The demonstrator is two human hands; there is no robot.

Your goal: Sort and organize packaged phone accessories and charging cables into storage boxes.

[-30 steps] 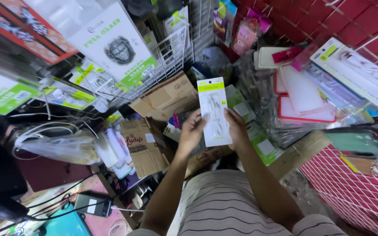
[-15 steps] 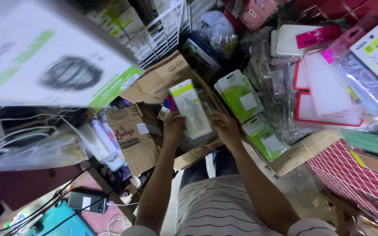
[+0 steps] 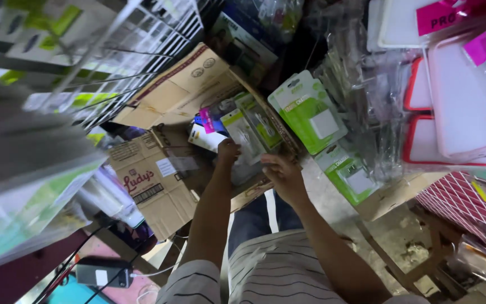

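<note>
Cardboard lay everywhere: a flattened printed carton (image 3: pixel 153 183) leaned at the left below a white wire rack (image 3: pixel 142 39), its flaps splayed beside an open box (image 3: pixel 198 79) stuffed with packets. The left hand (image 3: pixel 227 152) was closed narrowly on a slim white-and-green blister pack (image 3: pixel 243 135), standing it among the others near the box's front edge so it filed upright. The right hand (image 3: pixel 279 171) hovered just beside, fingers curled, holding nothing I could make out. Green charger packs (image 3: pixel 307 110) and red-rimmed cases (image 3: pixel 457 112) hung at the right over a dusty concrete floor (image 3: pixel 389 231)
</note>
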